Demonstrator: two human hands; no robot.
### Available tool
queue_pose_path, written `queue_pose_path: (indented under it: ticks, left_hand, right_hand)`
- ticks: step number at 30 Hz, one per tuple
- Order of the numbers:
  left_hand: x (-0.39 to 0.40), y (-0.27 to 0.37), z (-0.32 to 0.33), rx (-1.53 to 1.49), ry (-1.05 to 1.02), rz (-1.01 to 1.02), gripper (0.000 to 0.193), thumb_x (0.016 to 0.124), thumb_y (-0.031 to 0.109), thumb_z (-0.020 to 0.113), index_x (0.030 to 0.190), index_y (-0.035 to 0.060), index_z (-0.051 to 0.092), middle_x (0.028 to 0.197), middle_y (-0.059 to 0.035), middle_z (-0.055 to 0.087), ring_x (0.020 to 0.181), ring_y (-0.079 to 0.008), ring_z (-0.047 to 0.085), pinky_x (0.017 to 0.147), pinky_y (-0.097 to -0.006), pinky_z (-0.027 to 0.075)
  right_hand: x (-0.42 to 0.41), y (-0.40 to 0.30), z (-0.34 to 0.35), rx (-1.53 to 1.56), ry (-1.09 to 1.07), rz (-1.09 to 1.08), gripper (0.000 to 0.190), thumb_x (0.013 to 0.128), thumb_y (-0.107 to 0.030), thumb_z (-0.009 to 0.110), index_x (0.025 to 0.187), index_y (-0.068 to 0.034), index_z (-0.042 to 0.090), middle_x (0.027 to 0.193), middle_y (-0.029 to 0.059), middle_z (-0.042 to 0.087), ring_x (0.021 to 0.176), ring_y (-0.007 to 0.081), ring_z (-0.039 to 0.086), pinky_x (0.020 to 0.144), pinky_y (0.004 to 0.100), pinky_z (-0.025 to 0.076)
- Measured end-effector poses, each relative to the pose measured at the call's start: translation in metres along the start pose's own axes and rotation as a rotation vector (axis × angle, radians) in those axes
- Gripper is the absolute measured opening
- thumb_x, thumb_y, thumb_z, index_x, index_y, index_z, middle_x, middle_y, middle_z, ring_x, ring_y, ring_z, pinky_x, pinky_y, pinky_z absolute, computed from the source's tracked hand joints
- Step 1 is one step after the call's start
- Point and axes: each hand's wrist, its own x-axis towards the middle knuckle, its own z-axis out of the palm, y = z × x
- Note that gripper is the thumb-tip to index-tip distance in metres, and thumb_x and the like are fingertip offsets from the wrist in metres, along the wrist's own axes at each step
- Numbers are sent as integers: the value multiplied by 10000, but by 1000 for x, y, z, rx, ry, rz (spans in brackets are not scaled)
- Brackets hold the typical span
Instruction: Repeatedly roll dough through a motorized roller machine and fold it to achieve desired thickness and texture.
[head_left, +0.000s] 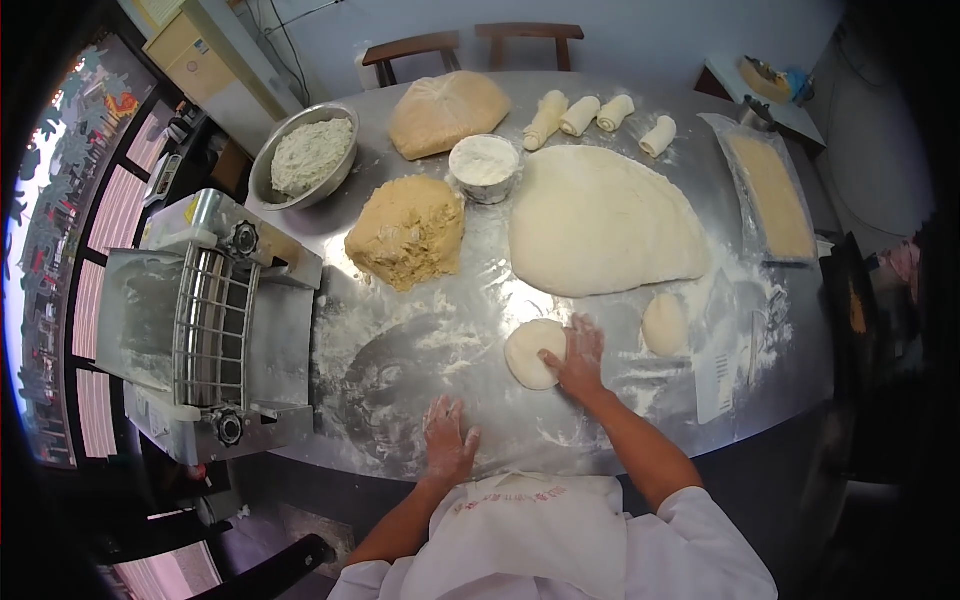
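Observation:
A round, flattened piece of white dough (531, 355) lies on the floured steel table (480, 416). My right hand (582, 358) is at its right edge, thumb resting on top and fingers stretched past its side. Palm down near the table's front edge, my left hand (448, 439) has its fingers apart and holds nothing. A smaller oval dough piece (665, 325) sits to the right. Beyond my right hand spreads a large slab of white dough (604, 221), with a yellowish, crumbly dough mass (409, 232) to its left.
A dough sheeter (214, 326) stands at the left. Along the back are a metal bowl of dough (311, 154), a bagged mass (450, 112), a flour tub (484, 166) and several dough rolls (580, 116). At right lie a white scraper (712, 386) and a wrapped yellowish slab (772, 195).

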Motion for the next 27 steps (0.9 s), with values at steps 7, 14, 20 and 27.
queue_pose_path:
  ticks: [7,14,20,27]
  left_hand:
    - [8,-7,-4,-298,253,79,768,929,356,701,1523,-43,422,1640,-294,310,1528,-468,275,1254,-590,209]
    - [17,38,-28,187,-205,383,878,889,606,746,1574,132,466,1683,-237,297,1584,-464,198,1281,-632,119]
    - [54,43,31,224,-104,567,697,959,566,673,1564,262,505,1691,-57,379,1598,-331,262,1288,-639,118]
    - [71,52,29,274,65,241,605,1021,475,603,1580,271,495,1688,-41,397,1596,-328,277,1284,-653,102]
  right_hand:
    - [-28,-46,-77,470,-514,-482,496,961,-319,721,1396,-106,620,1454,200,601,1361,309,572,1193,483,398]
    - [-136,61,-58,-105,23,73,623,950,-300,700,1483,-14,554,1575,287,458,1504,485,368,1260,623,215]
    - [-111,32,-40,96,-128,-149,549,944,-218,685,1434,2,570,1598,278,431,1507,465,371,1255,629,223]
    - [-58,-50,-47,230,-124,-201,469,960,-189,669,1395,-28,594,1594,250,430,1513,441,368,1241,613,255]
